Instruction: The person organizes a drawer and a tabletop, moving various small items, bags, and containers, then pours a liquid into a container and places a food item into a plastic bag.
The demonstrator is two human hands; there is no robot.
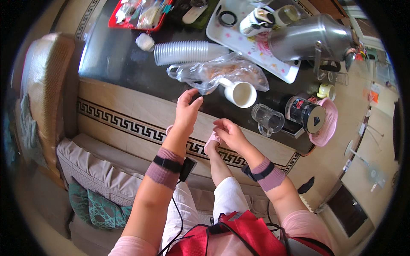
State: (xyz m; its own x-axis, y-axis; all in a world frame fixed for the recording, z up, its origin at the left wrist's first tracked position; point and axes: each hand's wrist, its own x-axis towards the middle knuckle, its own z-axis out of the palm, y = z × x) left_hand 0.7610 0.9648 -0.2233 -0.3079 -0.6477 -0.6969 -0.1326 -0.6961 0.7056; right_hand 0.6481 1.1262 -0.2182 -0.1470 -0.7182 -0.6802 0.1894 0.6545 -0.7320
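My left hand (186,112) is at the near edge of the dark table (125,68), its thumb and fingers apart and nothing held. Its fingertips are close to a clear plastic bag (224,72) with brownish food inside; whether they touch it I cannot tell. Over the floor, just short of the table, my right hand (232,134) is empty with its fingers loosely bent. Between the bag and the table edge is a white mug (240,93), its handle towards the bag. A clear glass mug (268,117) lies to its right, nearer my right hand.
Stacked plastic cups (182,52) lie behind the bag. A floral tray (246,48) bears a steel thermos flask (309,38) and a white can (256,24). A black-lidded jar (302,112) and pink basket (331,123) are right; a red basket (157,27) is far left. Behind me is a sofa (102,169).
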